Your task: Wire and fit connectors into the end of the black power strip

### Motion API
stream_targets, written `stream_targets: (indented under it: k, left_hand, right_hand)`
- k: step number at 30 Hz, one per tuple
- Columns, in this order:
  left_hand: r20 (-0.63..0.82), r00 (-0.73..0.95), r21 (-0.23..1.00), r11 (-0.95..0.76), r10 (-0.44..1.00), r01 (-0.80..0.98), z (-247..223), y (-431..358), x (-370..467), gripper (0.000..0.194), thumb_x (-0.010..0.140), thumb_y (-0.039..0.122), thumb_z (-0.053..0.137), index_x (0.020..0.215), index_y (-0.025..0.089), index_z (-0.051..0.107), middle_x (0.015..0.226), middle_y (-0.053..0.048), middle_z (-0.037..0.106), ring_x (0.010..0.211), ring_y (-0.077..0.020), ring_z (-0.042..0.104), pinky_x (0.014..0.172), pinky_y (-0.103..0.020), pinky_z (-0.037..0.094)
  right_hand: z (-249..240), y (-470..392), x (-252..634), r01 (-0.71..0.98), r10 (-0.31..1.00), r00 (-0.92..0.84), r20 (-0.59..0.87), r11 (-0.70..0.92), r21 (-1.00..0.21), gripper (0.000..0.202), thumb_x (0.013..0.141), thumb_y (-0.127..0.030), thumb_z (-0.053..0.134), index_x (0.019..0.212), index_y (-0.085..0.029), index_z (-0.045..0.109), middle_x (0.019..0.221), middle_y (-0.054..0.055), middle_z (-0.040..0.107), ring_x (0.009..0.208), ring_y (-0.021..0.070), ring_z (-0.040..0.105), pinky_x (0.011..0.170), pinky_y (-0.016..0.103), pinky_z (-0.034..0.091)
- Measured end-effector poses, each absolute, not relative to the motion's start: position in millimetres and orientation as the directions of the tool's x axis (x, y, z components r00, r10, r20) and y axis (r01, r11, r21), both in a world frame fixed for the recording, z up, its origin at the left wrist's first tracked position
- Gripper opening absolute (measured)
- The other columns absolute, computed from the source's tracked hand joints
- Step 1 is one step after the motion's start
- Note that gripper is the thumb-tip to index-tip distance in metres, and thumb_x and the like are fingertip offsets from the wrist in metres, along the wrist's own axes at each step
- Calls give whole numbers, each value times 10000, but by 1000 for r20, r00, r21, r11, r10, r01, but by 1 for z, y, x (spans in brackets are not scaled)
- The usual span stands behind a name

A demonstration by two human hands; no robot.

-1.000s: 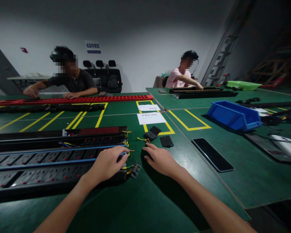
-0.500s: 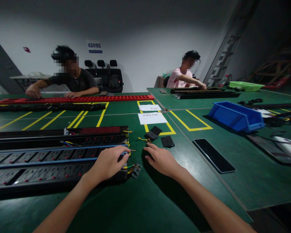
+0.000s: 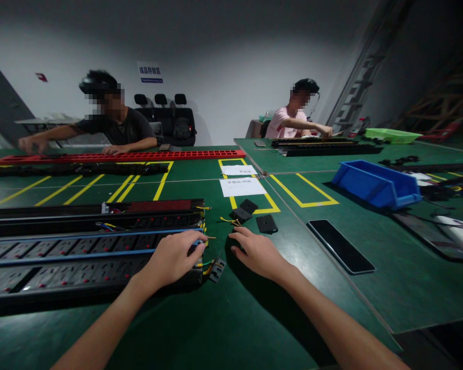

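My left hand [image 3: 177, 257] lies over the right end of the long black socket strips [image 3: 100, 270], its thumb and forefinger apart. A thin brass-coloured piece [image 3: 212, 238] sticks out just past its fingertips; what it joins is hidden. Below these fingers, a small dark end piece [image 3: 217, 270] with slots hangs by the strip's end, near green and yellow wires [image 3: 207, 265]. My right hand [image 3: 260, 254] rests on the green table with fingers spread. Its fingertips are close to small brass-coloured pieces [image 3: 236, 223] and a yellow wire lug [image 3: 227, 220]. Black flat covers [image 3: 267, 224] lie just beyond.
A phone [image 3: 341, 246] and a blue bin [image 3: 376, 185] are at the right. Paper labels [image 3: 243, 188] lie ahead among yellow tape lines. Two people work across the table, one at a red slotted rail [image 3: 139, 157], the other at black rails [image 3: 327, 148]. A green tray [image 3: 393, 135] stands far right.
My hands have stayed where they were. Across the table, the left person's arm has stretched further left along the red rail, and the right person's hand has shifted slightly right and up.
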State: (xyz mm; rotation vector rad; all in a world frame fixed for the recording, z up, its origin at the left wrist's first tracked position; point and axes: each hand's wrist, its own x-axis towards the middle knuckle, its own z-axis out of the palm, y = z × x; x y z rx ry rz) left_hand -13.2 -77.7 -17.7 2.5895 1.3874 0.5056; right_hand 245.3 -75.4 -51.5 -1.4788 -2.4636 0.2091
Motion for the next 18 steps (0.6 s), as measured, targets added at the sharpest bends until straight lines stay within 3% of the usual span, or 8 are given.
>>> stream_targets:
  k: [3,7,12,15,18]
  left_hand:
    - [220,513,296,-558,829,775,-18,-78,-13,306,1006,354,456,1147,231,699,1188,-63,743,1068,-248,705,912,-377,548]
    - [234,513,307,-563,826,767,-18,-78,-14,307,1000,354,462,1134,231,709,1178,-62,747,1059,-243,708,904,-365,551]
    - [225,504,316,-552,834,772,-17,-77,-14,306,997,359,464,1128,235,711,1178,-53,749,1067,-245,708,909,-376,549]
    - [214,500,313,-544,839,778,-16,-78,-13,308,997,355,459,1127,229,708,1167,-55,752,1057,-251,710,903,-389,548]
    - [227,502,312,-550,835,774,-15,-79,-12,306,992,350,461,1115,225,712,1140,-57,761,1028,-243,716,895,-383,549]
  right_hand:
    - [-49,-73,248,873,907,-376,191,415,-255,323,985,-304,487,1256,-244,654,1262,92,647,930,241,711,758,349,529]
    - [-45,-65,259,929,936,-131,327,230,-288,299,987,-302,455,1197,-236,658,1188,99,637,879,231,683,698,335,500]
    - [-46,-51,282,946,915,11,403,121,-301,345,952,-285,481,1248,-194,633,1232,143,618,1078,293,621,855,396,509]
    - [-53,-46,291,972,942,-32,334,108,-210,430,941,-292,517,1346,-168,585,1398,190,551,1215,347,553,966,470,473]
    - [-61,-43,293,976,961,-80,266,129,-173,422,959,-330,527,1345,-174,593,1435,191,541,1270,354,523,1003,495,454]
